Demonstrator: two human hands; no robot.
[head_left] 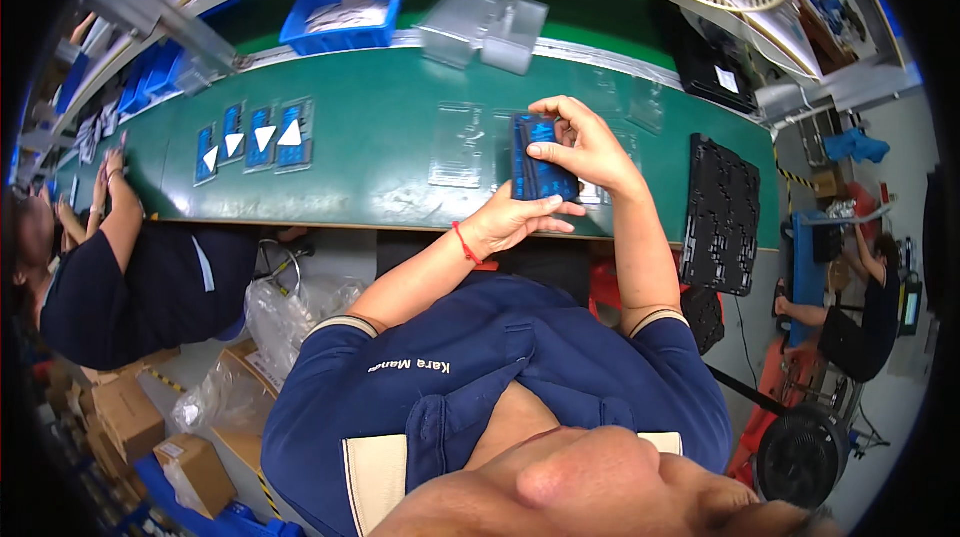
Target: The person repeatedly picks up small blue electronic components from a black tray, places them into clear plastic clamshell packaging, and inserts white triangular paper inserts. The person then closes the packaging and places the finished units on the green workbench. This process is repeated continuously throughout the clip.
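Note:
My left hand (520,220) grips the lower end of a flat dark-blue rectangular part (538,162) held upright over the green belt (380,117). My right hand (590,147) pinches its upper right edge with the fingertips. A red band circles my left wrist. Clear plastic bags (458,145) lie flat on the belt just left of the part, and another clear bag (646,107) lies to the right.
Several blue flat parts with white triangles (255,137) lie in a row at the belt's left, near a seated co-worker's hand (112,169). A blue bin (345,15) and clear trays (485,29) stand at the back. A black tray (720,212) sits right; cardboard boxes (130,417) lower left.

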